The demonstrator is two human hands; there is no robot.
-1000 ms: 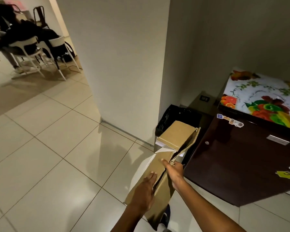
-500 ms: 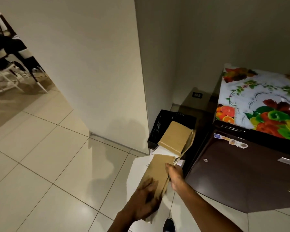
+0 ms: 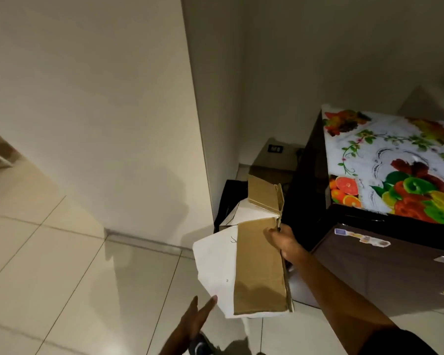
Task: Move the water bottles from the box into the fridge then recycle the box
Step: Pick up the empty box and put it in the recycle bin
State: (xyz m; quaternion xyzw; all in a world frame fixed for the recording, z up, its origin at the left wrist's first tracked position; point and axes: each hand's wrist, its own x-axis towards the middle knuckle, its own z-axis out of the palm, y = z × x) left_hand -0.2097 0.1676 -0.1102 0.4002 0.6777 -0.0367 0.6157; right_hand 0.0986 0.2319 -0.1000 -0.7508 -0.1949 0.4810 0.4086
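Late stage, by the look of it: flattened brown-and-white cardboard box, no bottles in view, pinched at its edge by right hand over black bin beside dark fridge w/ closed door; left hand spread, empty.

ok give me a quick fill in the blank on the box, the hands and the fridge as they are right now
1. The flattened cardboard box is gripped by the ____ hand.
2. The left hand, fingers straight, holds ____.
3. The cloth on top of the fridge is printed with ____.
4. The fridge door is ____.

Missing words: right; nothing; fruit; closed
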